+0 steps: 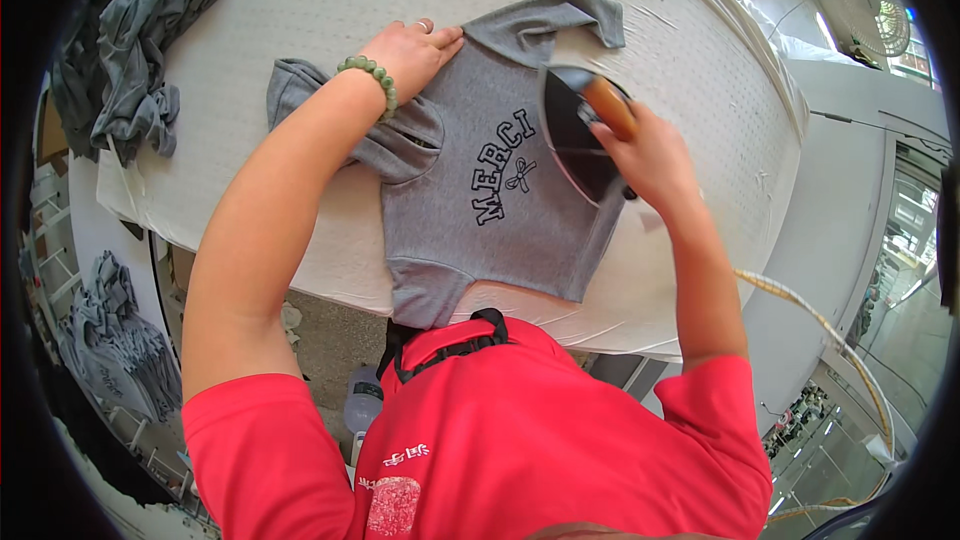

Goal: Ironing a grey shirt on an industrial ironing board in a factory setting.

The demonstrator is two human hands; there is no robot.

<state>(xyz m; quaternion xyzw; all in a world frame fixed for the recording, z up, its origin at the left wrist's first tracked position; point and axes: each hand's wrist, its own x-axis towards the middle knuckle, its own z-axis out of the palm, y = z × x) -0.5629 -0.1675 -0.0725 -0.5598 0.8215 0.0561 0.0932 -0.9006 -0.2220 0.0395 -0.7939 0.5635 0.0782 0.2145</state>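
A grey sweatshirt (430, 230) with black lettering and a small bow motif lies spread on a padded, white-covered table (700, 50). Its hood, or a folded part like one, bunches under my left forearm. My left hand (412, 52), with a ring and a green bead bracelet (370, 75), rests flat on the cloth near the far sleeve, fingers stretched out. In my right hand (652, 155) is the orange-brown handle of an iron (572, 135). The iron sits over the right part of the sweatshirt, beside the print, and looks slightly blurred; its underside is hidden.
Grey garments are heaped (125, 60) at the table's far left. More hang or lie stacked (120, 350) below on the left. A wrapped cord (820, 325) runs at the right. A fan (865, 2) stands far right, and a bottle (363, 400) is below the table's near edge.
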